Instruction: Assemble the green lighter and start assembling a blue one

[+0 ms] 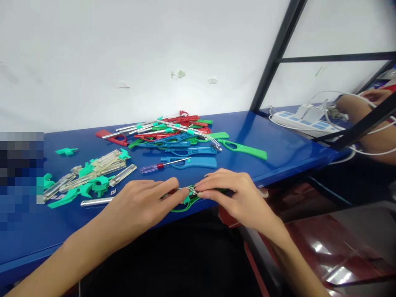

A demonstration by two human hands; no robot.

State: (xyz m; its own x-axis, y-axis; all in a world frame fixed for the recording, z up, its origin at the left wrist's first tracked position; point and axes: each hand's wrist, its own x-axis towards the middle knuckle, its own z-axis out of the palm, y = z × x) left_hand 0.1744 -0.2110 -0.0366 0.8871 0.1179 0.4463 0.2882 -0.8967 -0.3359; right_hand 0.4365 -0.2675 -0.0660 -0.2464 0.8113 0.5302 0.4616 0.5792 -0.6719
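My left hand (pixel 151 200) is closed, thumb and forefinger pinching at a green lighter casing (pixel 185 206) on the front edge of the blue table. Facing it, my right hand (pixel 230 193) pinches thin white wires (pixel 192 189) over the same casing. A metal tube (pixel 96 201) sticks out from beneath my left hand. Just behind my hands lies a screwdriver (pixel 151 168) with a purple and red handle, its shaft across a blue casing half (pixel 201 162). My fingers hide much of the green casing.
Red, blue and green casings (pixel 176 140) with metal tubes are heaped at the back. Clear fuel tanks (pixel 107 161) and teal parts (pixel 100 185) lie at the left of the table (pixel 241 123). Beyond a black frame (pixel 275 62), right, are a power strip (pixel 305 123) and another person's arm (pixel 374 132).
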